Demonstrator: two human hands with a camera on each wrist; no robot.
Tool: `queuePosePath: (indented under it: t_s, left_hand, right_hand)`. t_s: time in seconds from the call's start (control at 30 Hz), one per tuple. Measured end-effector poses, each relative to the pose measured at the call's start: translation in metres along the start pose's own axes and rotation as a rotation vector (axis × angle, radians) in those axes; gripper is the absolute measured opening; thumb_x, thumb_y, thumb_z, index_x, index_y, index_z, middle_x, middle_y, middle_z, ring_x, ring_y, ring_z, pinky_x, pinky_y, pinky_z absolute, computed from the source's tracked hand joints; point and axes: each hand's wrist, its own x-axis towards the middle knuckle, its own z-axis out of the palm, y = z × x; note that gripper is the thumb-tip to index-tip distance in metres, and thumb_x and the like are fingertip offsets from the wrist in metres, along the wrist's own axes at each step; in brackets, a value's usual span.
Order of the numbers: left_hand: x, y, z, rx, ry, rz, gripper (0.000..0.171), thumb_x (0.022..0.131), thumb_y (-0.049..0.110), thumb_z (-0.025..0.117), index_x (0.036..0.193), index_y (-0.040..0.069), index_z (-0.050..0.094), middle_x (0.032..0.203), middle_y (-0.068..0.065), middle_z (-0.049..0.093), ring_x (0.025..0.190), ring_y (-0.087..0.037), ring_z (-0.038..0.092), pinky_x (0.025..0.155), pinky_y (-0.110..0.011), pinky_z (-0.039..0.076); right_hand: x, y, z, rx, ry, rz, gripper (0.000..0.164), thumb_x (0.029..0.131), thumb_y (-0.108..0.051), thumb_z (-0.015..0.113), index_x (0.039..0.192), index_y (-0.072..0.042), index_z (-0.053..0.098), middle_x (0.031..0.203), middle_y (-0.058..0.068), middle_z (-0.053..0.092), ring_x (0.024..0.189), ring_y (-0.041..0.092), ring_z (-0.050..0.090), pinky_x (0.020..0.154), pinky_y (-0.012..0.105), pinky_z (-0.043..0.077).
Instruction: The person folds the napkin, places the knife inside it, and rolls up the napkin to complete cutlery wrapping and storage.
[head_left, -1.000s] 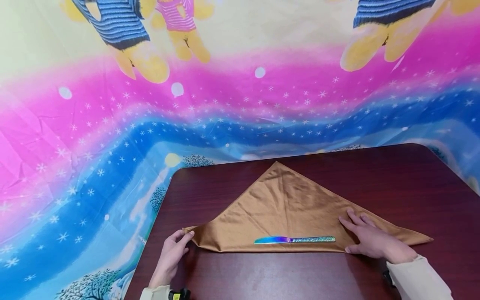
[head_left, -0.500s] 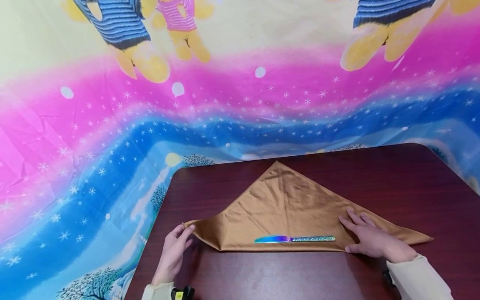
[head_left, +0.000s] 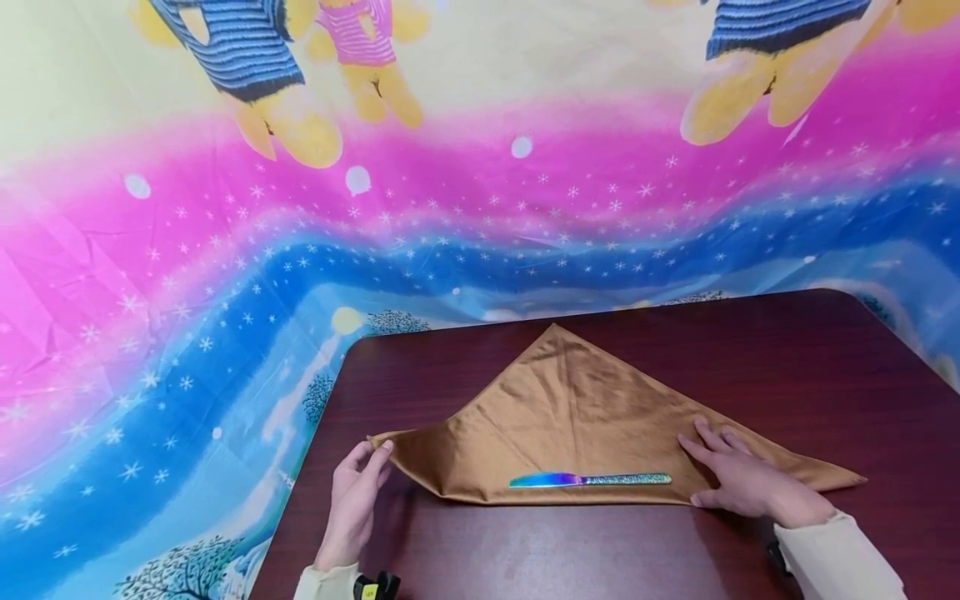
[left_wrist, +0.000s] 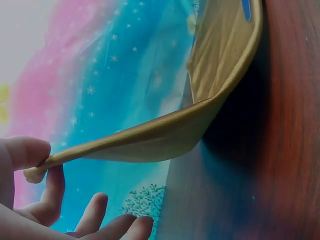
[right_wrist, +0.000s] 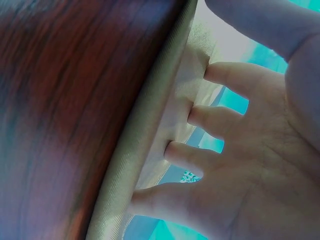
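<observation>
A golden-brown satin napkin point(head_left: 555, 408), folded to a triangle, lies on the table with its peak pointing away. Along its near edge rests a rainbow-coloured table knife point(head_left: 588, 480), blade to the left. My left hand point(head_left: 356, 500) pinches the napkin's left corner between thumb and forefinger and holds it raised; in the left wrist view the lifted edge point(left_wrist: 130, 134) stretches back towards the table. On the right part of the napkin my right hand point(head_left: 750, 477) rests with spread fingers, and the right wrist view shows its fingertips point(right_wrist: 197, 114) pressing the cloth.
The dark red-brown wooden table point(head_left: 555, 550) has rounded far corners. Behind and to the left of it hangs a printed backdrop point(head_left: 450, 200) in pink, blue and cream with snowflakes. A dark strap device point(head_left: 378, 586) sits at the left wrist.
My left hand has risen a little and shifted slightly right, lifting the napkin's left corner higher off the table. The right hand and the knife stay where they were.
</observation>
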Motion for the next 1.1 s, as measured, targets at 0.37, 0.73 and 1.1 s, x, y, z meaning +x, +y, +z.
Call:
queuePosePath:
  t_s: [0.37,0.73,1.1]
  left_hand:
    - [-0.005,0.008,0.017,-0.081,0.019,0.093,0.010,0.093,0.015,0.063,0.095,0.005,0.063,0.092,0.005,0.059,0.089,-0.002,0.060,0.084,-0.022,0.051]
    - [-0.006,0.013,0.031,-0.136,0.056,0.136,0.008,0.092,0.013,0.064,0.088,0.007,0.061,0.080,0.005,0.053,0.081,-0.009,0.055,0.082,-0.024,0.052]
    - [-0.009,0.019,0.041,-0.153,0.074,0.150,0.014,0.091,0.013,0.065,0.093,0.000,0.061,0.078,0.006,0.054,0.079,-0.009,0.052,0.078,-0.024,0.048]
  right_hand:
    - [0.000,0.003,0.001,0.024,-0.040,0.030,0.087,0.075,-0.041,0.077,0.145,-0.004,0.041,0.152,0.031,0.022,0.130,0.063,0.020,0.088,0.080,0.026]
    - [0.000,0.005,0.002,0.023,-0.043,0.033,0.087,0.075,-0.042,0.077,0.145,-0.005,0.041,0.153,0.030,0.022,0.131,0.062,0.020,0.088,0.081,0.026]
    - [0.000,0.004,0.002,0.016,-0.046,0.040,0.087,0.076,-0.043,0.076,0.145,-0.006,0.041,0.154,0.029,0.021,0.132,0.060,0.020,0.087,0.082,0.024]
